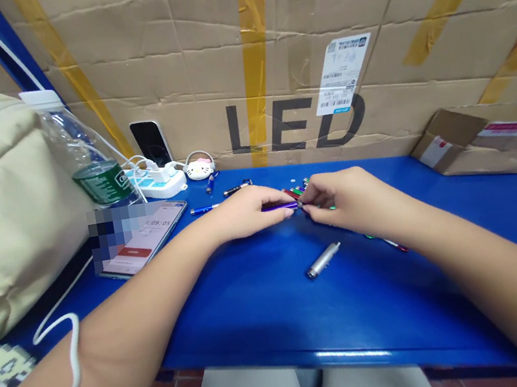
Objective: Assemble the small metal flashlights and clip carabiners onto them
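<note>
A slim, shiny purple tube [275,207] lies roughly level between two bare hands: the left hand [247,211] has its grip closed on the shaft; the right hand [340,197] pinches the metallic end. Nearer the front edge, a silver metal cylinder [322,262] rests amid bare, glossy blue surface [261,304]. Creased cardboard [197,53] walls the back.

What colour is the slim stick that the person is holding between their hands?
The slim stick is purple; it shows best in the head view, the only one.
</note>
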